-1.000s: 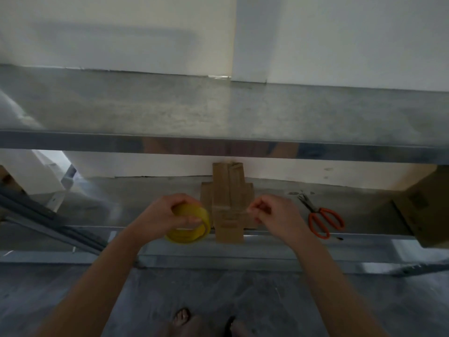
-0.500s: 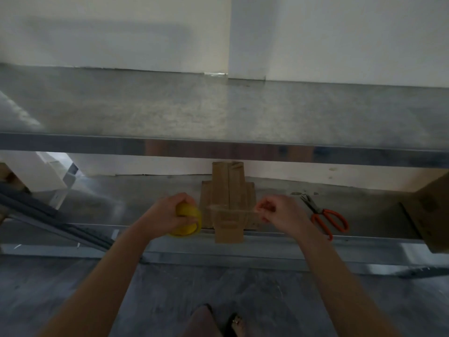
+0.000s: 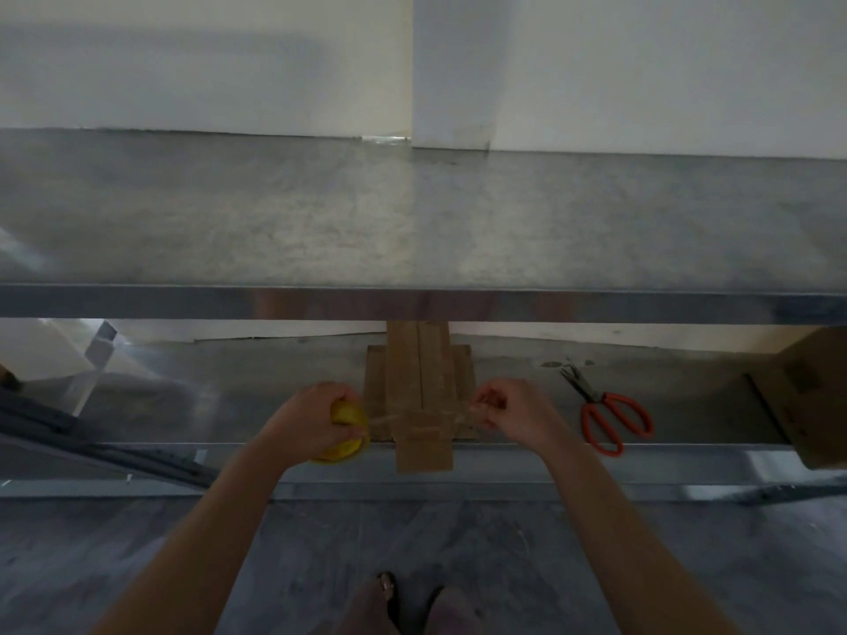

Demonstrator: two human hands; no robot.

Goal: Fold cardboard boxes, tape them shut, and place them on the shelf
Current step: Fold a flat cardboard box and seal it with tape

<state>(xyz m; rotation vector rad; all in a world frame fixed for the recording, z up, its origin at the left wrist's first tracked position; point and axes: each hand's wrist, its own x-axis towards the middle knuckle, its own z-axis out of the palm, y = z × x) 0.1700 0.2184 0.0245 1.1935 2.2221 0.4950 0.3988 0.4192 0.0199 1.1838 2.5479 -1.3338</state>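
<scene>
- Head view: the left hand (image 3: 316, 417) curls round a yellow tape roll (image 3: 344, 444), just left of the flattened cardboard box (image 3: 419, 382).
- The right hand (image 3: 513, 414) pinches the end of the clear strip (image 3: 426, 417), which spans the box between both hands.
- The box lies flat on the lower shelf (image 3: 229, 396), its near end overhanging the front edge.
- Orange-handled scissors (image 3: 605, 417) lie on the same shelf, right of the right hand.
</scene>
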